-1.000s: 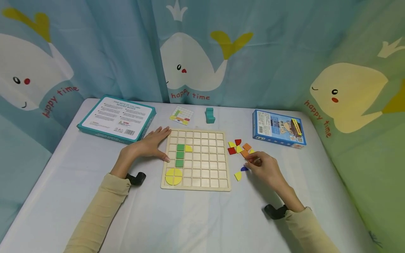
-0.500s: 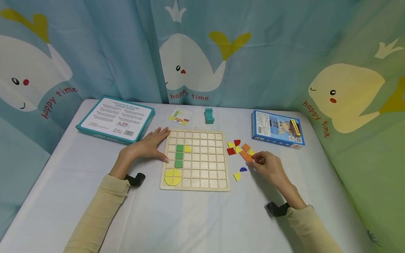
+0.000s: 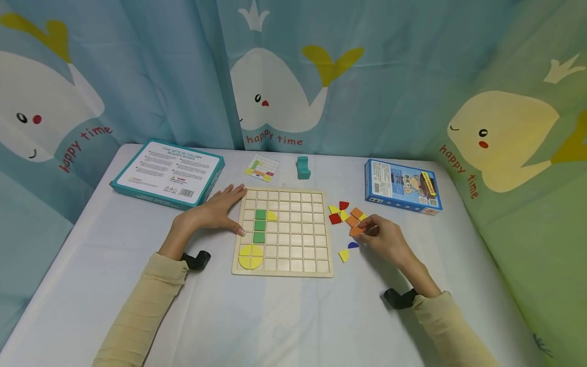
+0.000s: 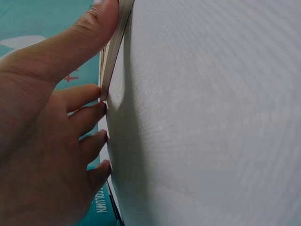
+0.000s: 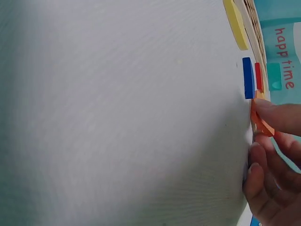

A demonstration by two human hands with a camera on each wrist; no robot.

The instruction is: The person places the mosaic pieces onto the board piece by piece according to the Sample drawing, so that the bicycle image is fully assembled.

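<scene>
A square wooden grid board (image 3: 302, 239) lies on the table, with green square tiles (image 3: 260, 226), a yellow circle (image 3: 250, 257) of quarter pieces and one more yellow quarter (image 3: 272, 216) in its cells. My left hand (image 3: 213, 210) rests at the board's left edge, thumb on the rim and fingers spread. To the right of the board, my right hand (image 3: 387, 239) pinches an orange tile (image 3: 355, 231) between thumb and index finger. In the right wrist view this orange tile (image 5: 263, 121) stands tilted, close to a blue half-round piece (image 5: 248, 78).
Red, yellow and orange pieces (image 3: 335, 218) lie loosely grouped right of the board. A yellow quarter (image 3: 344, 256) lies nearer me. Behind are a pattern card (image 3: 262, 168), a teal block (image 3: 303, 168), a teal-edged box (image 3: 169, 171) and a blue box (image 3: 403, 186).
My right hand has shifted slightly, and the orange tile at its fingertips has turned and come apart from the orange tile beside it. My left hand has stayed at the board.
</scene>
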